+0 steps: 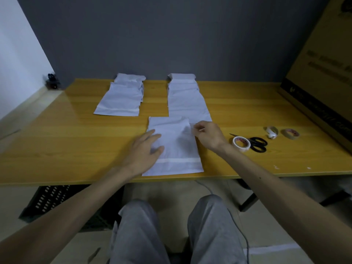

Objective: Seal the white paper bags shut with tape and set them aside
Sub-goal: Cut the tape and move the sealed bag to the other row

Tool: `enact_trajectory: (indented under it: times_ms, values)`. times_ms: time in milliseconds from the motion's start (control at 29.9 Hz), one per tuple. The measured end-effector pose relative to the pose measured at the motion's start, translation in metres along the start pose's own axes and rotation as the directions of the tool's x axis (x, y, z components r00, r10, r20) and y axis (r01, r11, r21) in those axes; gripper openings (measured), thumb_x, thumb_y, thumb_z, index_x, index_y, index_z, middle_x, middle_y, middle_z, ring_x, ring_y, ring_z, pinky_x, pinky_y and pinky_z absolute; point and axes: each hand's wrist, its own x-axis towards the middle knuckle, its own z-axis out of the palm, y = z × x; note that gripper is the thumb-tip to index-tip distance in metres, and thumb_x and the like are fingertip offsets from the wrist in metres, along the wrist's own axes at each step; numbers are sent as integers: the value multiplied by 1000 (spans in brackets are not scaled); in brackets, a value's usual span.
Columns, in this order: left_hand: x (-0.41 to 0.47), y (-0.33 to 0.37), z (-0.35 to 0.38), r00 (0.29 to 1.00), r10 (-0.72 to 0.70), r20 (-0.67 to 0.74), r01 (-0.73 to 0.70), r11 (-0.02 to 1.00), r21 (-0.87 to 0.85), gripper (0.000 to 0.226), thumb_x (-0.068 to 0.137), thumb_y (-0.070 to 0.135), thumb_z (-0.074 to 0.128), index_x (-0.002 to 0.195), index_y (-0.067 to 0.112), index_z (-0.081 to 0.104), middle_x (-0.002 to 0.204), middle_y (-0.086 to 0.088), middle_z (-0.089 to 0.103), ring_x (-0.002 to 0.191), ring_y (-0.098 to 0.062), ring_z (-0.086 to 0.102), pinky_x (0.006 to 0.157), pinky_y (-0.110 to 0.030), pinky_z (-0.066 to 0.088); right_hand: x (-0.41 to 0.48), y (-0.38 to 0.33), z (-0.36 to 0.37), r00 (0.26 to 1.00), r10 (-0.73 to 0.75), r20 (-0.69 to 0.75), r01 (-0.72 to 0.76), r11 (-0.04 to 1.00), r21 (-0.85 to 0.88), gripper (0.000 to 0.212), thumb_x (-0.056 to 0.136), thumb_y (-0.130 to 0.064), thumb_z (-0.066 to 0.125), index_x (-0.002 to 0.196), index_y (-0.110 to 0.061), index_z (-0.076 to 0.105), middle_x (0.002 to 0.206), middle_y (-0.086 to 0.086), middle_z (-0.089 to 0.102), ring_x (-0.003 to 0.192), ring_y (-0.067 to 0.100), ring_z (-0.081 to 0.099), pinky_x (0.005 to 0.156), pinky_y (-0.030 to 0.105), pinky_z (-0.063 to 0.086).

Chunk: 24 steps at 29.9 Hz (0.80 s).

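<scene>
1. Right hand: thumb and fingertips drawn together in a pinch at the far right corner of the bag. It probably grips the paper itself, though the blur leaves room for a scrap of tape there. Purpose, as judged: working the mouth of the bag closed for sealing.
2. Left hand: across the bag from the pinch, fingers straight and spread, palm pressing the paper flat. It holds nothing and likely steadies the bag against the pull of the pinch.
3. Bag: flat under both hands, its near edge at the rim of the table. A white tape band crosses it nearer the person than the pinch.
4. Tape roll: just beside the right wrist, touching the scissors, within easy reach for the next strip.
5. Second roll and a crumpled white scrap: farther right of the pinch.
6. Right stack of bags: just beyond the pinch.
7. Left stack of bags: beyond and left, kept well apart, presumably separating done from undone.
8. Cardboard box: far right.
</scene>
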Motion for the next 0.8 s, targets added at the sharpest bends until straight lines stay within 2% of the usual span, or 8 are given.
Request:
enact_trajectory:
  times_ms: [100, 234, 301, 367, 467, 568, 668, 801]
  values:
    - [37, 1, -10, 967, -242, -85, 219, 952, -215, 46, 97, 26, 54, 138, 9, 44, 145, -8, 43, 130, -24, 44, 96, -27, 37, 17, -11, 9, 999, 17, -36, -20, 997, -77, 33, 96, -26, 53, 121, -5, 57, 113, 11, 65, 101, 26, 61, 83, 34, 50]
    - [79, -2, -14, 884, -467, -8, 431, 824, -367, 43, 97, 27, 54, 130, 1, 49, 125, -14, 57, 114, -32, 52, 89, -36, 42, 38, -23, 20, 996, 87, 32, -85, 995, -45, 47, 95, -23, 58, 137, -6, 46, 129, 13, 56, 95, 24, 60, 77, 29, 52]
    - [89, -3, -14, 874, -485, -20, 444, 816, -370, 19, 96, 23, 56, 88, 6, 56, 80, -8, 56, 80, -28, 53, 69, -34, 41, 45, -21, 26, 993, 111, 30, -110, 993, -49, 43, 92, -17, 62, 132, -6, 51, 128, 14, 55, 94, 26, 62, 81, 34, 56]
    - [96, -5, -14, 868, -494, -45, 459, 834, -306, 43, 92, 16, 61, 58, 12, 37, 56, -6, 35, 54, -20, 38, 55, -30, 31, 48, -16, 33, 994, 109, 4, -109, 992, -63, 39, 89, -11, 65, 127, -4, 57, 126, 15, 57, 100, 28, 63, 84, 34, 56]
    - [97, -5, -21, 858, -513, -36, 489, 835, -254, 47, 86, 14, 70, 53, 12, 36, 58, -10, 44, 63, -29, 55, 67, -42, 50, 45, -15, 35, 998, 47, -48, -52, 994, -97, 30, 90, -5, 63, 119, 3, 62, 118, 17, 63, 101, 28, 64, 80, 22, 51]
    - [95, -11, -20, 855, -519, -14, 479, 800, -362, 34, 80, 9, 76, 59, 11, 50, 77, -13, 60, 88, -33, 66, 84, -45, 55, 40, -15, 35, 998, -33, -51, 25, 988, -151, 19, 88, 1, 59, 104, 9, 67, 106, 21, 68, 96, 30, 64, 86, 36, 53]
    - [85, -16, -18, 850, -527, -13, 459, 752, -474, 25, 78, 4, 77, 63, 11, 58, 81, -9, 63, 91, -31, 66, 84, -42, 56, 34, -15, 38, 993, -101, -52, 92, 983, -162, 15, 82, 8, 55, 86, 8, 70, 89, 19, 70, 88, 30, 66, 78, 43, 52]
    - [67, -26, -20, 874, -485, -42, 418, 791, -446, 20, 81, 5, 74, 67, 13, 61, 89, -10, 65, 88, -26, 64, 78, -36, 56, 24, -17, 46, 984, -165, -62, 150, 968, -202, 16, 80, 10, 58, 76, 2, 71, 82, 8, 62, 77, 24, 63, 70, 34, 53]
